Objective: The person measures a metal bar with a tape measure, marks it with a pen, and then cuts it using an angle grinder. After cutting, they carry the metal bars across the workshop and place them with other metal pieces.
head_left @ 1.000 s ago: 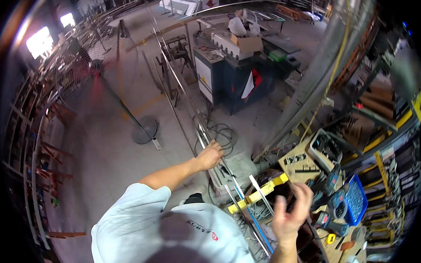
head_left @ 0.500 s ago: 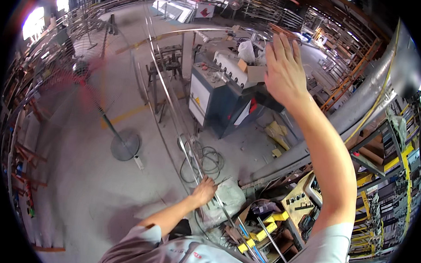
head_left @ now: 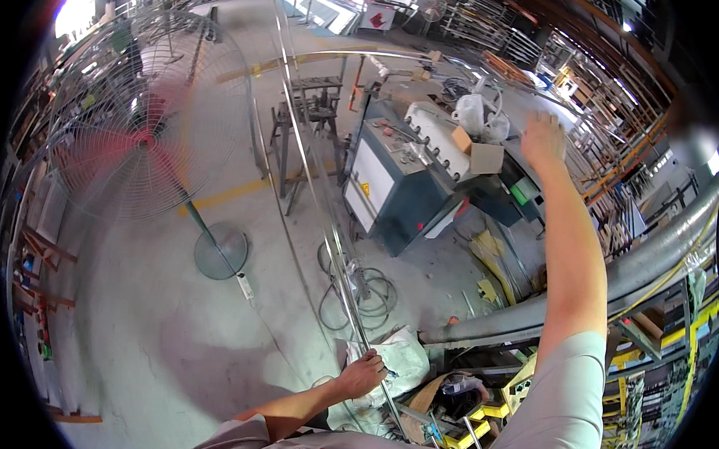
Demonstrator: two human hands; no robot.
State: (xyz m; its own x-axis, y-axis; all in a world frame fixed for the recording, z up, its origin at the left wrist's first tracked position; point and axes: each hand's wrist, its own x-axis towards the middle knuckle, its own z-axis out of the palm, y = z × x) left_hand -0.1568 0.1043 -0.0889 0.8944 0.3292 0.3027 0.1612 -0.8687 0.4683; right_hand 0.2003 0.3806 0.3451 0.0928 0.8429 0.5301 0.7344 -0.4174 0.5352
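Observation:
My left hand is closed around a long, thin, shiny metal tube, which slants away from my body across the floor space. More than one bright length runs close together there, and I cannot make out how many are gripped. My right arm is stretched far forward and to the right. At its end my right hand is raised beside the boxy grey-and-white machine; its fingers are foreshortened and blurred against a bright background, so their grip is unclear. A crumpled white plastic sheet lies just beyond my left hand.
A large standing fan with red blades is at the left. A metal work stand is behind the tube. Coiled cable lies on the floor. A thick silver duct and yellow-trimmed bins are on the right.
My view has shifted, so the surroundings sit lower. My right hand, flat with fingers spread before, has moved farther out to the right. My left hand keeps its hold on the tube.

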